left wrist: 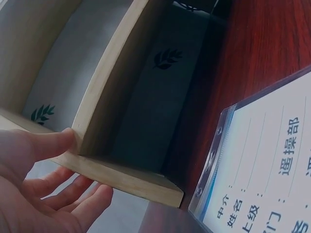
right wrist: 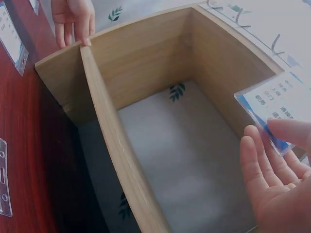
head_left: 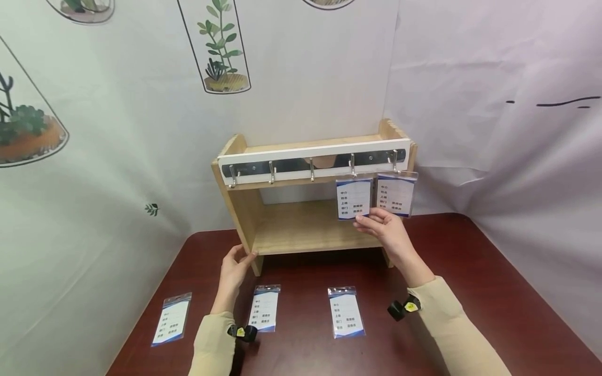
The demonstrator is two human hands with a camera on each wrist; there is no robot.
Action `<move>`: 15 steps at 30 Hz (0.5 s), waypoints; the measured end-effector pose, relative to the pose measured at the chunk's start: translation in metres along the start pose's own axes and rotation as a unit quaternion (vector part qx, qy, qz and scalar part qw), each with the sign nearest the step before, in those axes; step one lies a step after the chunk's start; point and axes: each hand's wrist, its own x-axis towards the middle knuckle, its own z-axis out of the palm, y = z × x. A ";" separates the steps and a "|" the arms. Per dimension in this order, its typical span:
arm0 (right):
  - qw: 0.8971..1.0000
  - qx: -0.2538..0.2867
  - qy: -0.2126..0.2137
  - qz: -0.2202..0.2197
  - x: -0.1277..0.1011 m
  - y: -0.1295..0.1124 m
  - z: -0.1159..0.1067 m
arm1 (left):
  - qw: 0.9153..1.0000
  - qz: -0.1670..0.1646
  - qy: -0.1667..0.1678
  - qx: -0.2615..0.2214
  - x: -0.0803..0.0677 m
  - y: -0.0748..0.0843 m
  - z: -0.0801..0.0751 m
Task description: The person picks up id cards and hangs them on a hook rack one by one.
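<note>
Clearly, the fingers of the right hand [head_left: 388,232] are closed to a pinch on the lower corner of a badge [head_left: 354,197], thumb on its printed face and the others spread behind it. That held badge stands upright with its top edge just under the fourth hook [head_left: 352,164] from the left (whether it has caught there, I cannot tell). The fingers of the left hand [head_left: 232,271] are partly curled round the side panel of the wooden rack [head_left: 301,224], with the thumb against the end of its lower shelf and the other fingertips on the panel's outer side.

Just right of the held badge, a second badge [head_left: 395,193] hangs at the fifth hook [head_left: 395,159]. All five hooks sit on a shiny metal strip [head_left: 291,167] fixed to a white board along the rack's upper front.

In front of the rack, three more badges lie face up on the dark red table [head_left: 301,347]: one far left [head_left: 172,319], one by the left wrist [head_left: 265,308], one right of centre [head_left: 346,312]. Behind hangs a pale sheet [head_left: 310,78] printed with potted plants.
</note>
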 end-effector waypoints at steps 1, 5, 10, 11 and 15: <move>1.000 0.000 -0.004 0.002 0.000 0.001 -0.001 | 1.000 0.000 0.000 -0.001 0.000 0.000 0.000; 0.999 -0.015 -0.024 0.019 -0.004 0.008 -0.008 | 1.000 0.000 -0.002 -0.003 -0.001 0.001 0.000; 0.997 -0.037 -0.044 0.043 -0.009 0.018 -0.014 | 1.000 0.003 -0.005 -0.005 0.001 -0.001 0.000; 0.997 -0.041 -0.049 0.048 -0.010 0.021 -0.015 | 1.000 0.002 -0.004 -0.004 0.001 -0.002 0.000; 0.992 -0.076 -0.075 0.064 -0.015 0.028 -0.020 | 1.000 -0.004 -0.001 -0.005 0.003 0.000 0.000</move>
